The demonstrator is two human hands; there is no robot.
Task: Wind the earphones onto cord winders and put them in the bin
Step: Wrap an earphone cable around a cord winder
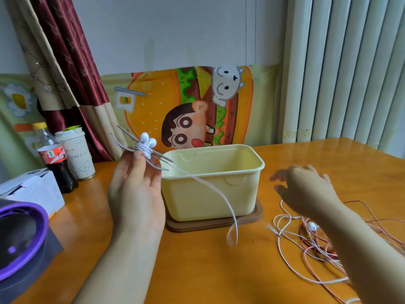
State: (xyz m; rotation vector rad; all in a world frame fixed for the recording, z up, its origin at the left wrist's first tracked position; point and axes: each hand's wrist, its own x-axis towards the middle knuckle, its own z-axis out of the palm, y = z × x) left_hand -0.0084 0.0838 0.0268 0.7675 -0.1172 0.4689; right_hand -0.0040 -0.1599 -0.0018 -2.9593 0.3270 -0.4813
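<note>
left hand (135,191) pinching cord winder (163,159) wound with white earphones (149,141), raised just left of yellow bin (197,202), cable (219,191) trailing across its front, right hand (306,189) spread open over tangled earphones (311,240) on worktop (197,273)

an orange-brown wooden table (197,270) with a glossy top fills the foreground. at its far left stands a cola bottle (53,159) with a yellow cap and red label, just beside a white paper cup (76,153) with a green lid and handwriting on its side. nearer lies a white box (32,191), and in the left corner a dark round object with a purple rim (22,240). a flat brown lid (252,218) lies mid-table. behind hang a maroon and beige curtain (65,62), a cartoon burger cloth (188,110) and pale vertical ribs (341,69) on the right
</note>
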